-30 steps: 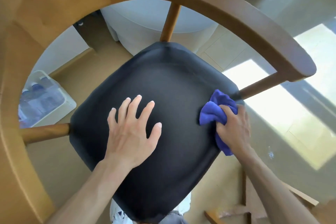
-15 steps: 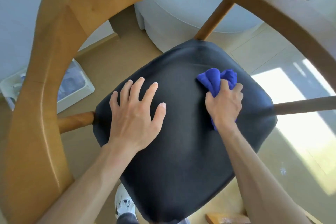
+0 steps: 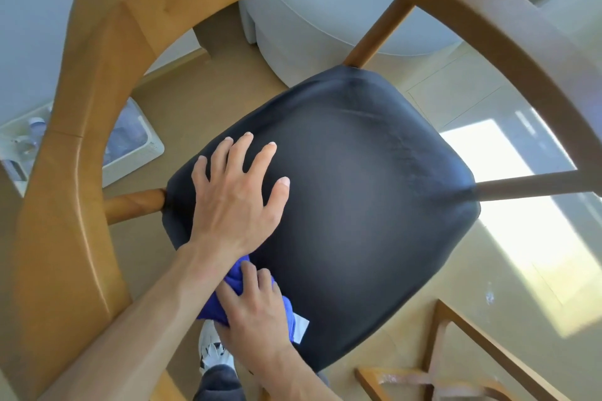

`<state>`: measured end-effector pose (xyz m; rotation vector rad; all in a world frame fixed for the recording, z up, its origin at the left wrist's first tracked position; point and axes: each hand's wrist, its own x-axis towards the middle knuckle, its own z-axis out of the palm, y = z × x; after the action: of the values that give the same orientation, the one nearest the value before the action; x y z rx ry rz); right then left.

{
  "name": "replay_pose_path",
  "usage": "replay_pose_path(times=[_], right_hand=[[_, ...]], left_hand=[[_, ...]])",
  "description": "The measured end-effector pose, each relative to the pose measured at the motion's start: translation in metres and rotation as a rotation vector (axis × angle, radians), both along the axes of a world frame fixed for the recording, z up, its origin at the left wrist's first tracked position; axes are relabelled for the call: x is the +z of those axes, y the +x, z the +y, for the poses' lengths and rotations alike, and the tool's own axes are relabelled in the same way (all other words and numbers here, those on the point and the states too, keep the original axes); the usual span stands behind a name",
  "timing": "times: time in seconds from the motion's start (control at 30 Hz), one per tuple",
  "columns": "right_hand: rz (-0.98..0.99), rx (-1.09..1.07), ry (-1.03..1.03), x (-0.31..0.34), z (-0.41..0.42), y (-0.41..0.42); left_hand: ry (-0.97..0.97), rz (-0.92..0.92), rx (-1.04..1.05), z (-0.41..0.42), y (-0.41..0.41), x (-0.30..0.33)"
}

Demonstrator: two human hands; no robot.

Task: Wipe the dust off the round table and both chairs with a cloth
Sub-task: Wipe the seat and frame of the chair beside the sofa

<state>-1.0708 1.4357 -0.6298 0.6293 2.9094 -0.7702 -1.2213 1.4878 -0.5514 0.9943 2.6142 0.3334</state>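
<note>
Wiping is going on at the near-left corner of the seat (image 3: pixel 358 192), where the right hand (image 3: pixel 257 306) is pressing the cloth (image 3: pixel 236 283) down, its fingers (image 3: pixel 249 273) curling over the bunched blue fabric and gripping it. The cloth is lying on the near edge of the cushion, partly hidden under the left wrist, with a white tag poking out on its right side. The left hand (image 3: pixel 234 198) is resting flat on the left part of the seat, fingers spread and straight, holding nothing and apparently steadying the chair (image 3: pixel 97 101). The cloth is looking soft, light and easily crumpled, so it is best taken as a wad under the palm rather than by a corner, which would likely let it trail or unfold. The seat is looking padded and smooth, probably giving a little under pressure, so the cloth should be sliding easily. The curved wooden back and arm are looking hard and rigid, calling for the cloth to be wrapped around them. A plastic bin (image 3: pixel 136 146) is sitting on the floor (image 3: pixel 472 270) at the far left, beyond the frame.
</note>
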Motion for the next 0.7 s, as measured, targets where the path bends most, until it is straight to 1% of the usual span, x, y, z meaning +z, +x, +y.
replay_pose_path(times=[0.13,0.23,0.33,0.4,0.5,0.57,0.63,0.7], right_hand=[[-0.042,0.361,0.067,0.001,0.007,0.017],[-0.104,0.713,0.149,0.006,0.013,0.027],[-0.202,0.969,0.151,0.014,0.028,0.038],[-0.288,1.020,0.156,0.020,0.039,0.039],[-0.330,1.056,0.136,0.024,0.046,0.042],[-0.265,1.026,0.135,0.023,0.046,0.041],[-0.179,0.940,0.110,0.020,0.048,0.033],[-0.135,0.859,0.083,0.016,0.057,0.013]], left_hand=[[-0.025,-0.011,-0.003,0.002,0.004,0.003],[-0.046,-0.018,-0.016,0.002,0.006,0.006],[-0.053,-0.011,0.000,-0.001,0.003,0.010],[-0.047,0.004,0.008,-0.004,0.000,0.011],[-0.030,0.018,0.023,-0.010,-0.006,0.014],[-0.024,0.013,0.022,-0.013,-0.007,0.014],[-0.036,-0.002,0.000,-0.015,-0.004,0.012],[-0.044,-0.013,-0.017,-0.016,-0.002,0.009]])
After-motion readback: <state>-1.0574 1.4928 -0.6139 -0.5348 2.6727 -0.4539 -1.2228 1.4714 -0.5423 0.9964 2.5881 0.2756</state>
